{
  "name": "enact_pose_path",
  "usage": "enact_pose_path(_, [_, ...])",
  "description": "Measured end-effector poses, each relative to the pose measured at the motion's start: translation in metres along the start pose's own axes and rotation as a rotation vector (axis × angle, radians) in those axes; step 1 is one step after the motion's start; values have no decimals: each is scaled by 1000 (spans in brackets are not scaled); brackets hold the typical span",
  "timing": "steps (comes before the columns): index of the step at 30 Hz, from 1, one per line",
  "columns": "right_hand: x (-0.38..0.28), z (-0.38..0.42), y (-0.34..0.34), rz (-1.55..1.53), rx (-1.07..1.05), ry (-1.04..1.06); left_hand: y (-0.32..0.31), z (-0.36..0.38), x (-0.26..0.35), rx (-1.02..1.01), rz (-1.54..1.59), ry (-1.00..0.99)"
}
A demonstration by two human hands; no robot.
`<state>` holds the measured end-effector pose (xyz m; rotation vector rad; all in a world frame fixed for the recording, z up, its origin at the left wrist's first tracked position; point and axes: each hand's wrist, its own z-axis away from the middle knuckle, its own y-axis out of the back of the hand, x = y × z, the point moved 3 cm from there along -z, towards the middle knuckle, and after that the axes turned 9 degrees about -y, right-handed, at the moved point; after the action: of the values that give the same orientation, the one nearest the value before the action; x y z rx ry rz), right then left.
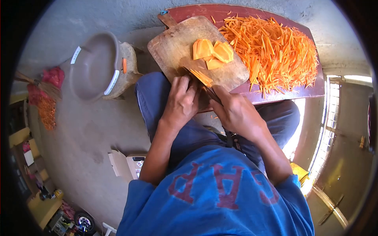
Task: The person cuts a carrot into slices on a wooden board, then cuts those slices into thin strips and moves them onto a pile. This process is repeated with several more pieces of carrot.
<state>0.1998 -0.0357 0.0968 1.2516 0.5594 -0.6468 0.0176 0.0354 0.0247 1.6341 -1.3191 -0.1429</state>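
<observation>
A worn wooden cutting board (173, 49) lies at an angle in front of me. Several thick orange carrot slices (203, 48) are piled near its middle. Closer to me, a few thin carrot strips (201, 77) lie between my hands. My left hand (182, 100) is at the board's near edge with its fingers curled down beside the strips; what is under the fingertips is hidden. Wrapped round the dark handle of a knife (213, 94), my right hand (237, 111) is just to the right. Most of the blade is hidden by the hands and strips.
A large heap of carrot strips (275, 53) covers the right of the reddish table (189, 12). A grey-brown basin (94, 67) stands on a stool (130, 65) to the left. On the floor are an open cardboard box (120, 163) and a broom (49, 88) by the wall.
</observation>
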Motion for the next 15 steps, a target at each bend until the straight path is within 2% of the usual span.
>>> enact_pose_path(2, [-8,13,13,-10,-47,-40,0,0,-1,18,6,-2])
enact_pose_path(8, [3,-5,-7,36,4,2,-1,3,-2,8,-1,-22])
enact_pose_path(11, [-9,11,8,49,-50,-25,1,5,-3,-9,-11,-31])
enact_pose_path(15, [-4,14,0,42,-22,-46,3,6,-1,-78,-93,-34])
